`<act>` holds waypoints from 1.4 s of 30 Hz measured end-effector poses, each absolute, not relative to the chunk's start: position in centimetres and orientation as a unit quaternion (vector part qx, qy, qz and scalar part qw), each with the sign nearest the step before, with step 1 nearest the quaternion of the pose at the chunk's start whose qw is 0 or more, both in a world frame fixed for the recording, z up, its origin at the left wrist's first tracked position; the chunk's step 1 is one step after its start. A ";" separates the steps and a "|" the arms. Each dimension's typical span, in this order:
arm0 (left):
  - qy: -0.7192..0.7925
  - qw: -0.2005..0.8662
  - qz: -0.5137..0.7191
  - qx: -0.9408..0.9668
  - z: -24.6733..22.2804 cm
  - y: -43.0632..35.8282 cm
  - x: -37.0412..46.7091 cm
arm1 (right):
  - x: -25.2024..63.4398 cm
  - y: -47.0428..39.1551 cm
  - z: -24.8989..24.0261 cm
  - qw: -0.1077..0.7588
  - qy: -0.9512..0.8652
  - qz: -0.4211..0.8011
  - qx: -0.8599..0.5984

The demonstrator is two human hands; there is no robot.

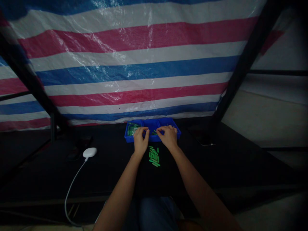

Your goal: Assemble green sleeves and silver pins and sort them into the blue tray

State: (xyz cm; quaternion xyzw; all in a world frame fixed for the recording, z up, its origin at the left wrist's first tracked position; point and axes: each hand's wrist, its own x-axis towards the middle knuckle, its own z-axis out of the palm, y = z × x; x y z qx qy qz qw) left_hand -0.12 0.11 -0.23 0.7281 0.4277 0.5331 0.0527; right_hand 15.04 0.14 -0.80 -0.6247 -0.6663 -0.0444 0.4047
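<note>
A blue tray [130,139] with three compartments stands at the back of the black table. Green packets [132,129] lie in its left compartment, and a few small green pieces [154,132] are in the middle one. My left hand [141,138] is over the divide between the left and middle compartments, thumb and forefinger bent towards each other; anything between them is too small to make out. Over the right side of the tray is my right hand [168,136], its fingertips pinched near the green pieces. Several green strips [154,156] lie in a loose pile on the table between my forearms.
A white oval device [89,152] with a cable lies on the table [108,166] at the left. A dark phone [205,139] lies right of the tray. Behind stands a striped plastic sheet [144,70] between black posts.
</note>
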 end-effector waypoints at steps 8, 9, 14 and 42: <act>0.427 0.053 0.533 0.729 -0.2 0.1 -0.1 | 15.1 0.2 -0.9 0.418 -0.667 -0.047 -0.614; 0.428 0.053 0.533 0.728 -0.2 0.1 -0.1 | 15.1 0.2 -0.9 0.421 -0.666 -0.048 -0.614; 0.427 0.055 0.534 0.728 -0.2 0.1 -0.1 | 15.5 0.2 -0.7 0.439 -0.651 -0.047 -0.618; 0.431 0.052 0.538 0.723 -0.1 -0.1 -0.1 | 18.0 -1.2 -1.2 0.210 -0.800 0.329 -0.456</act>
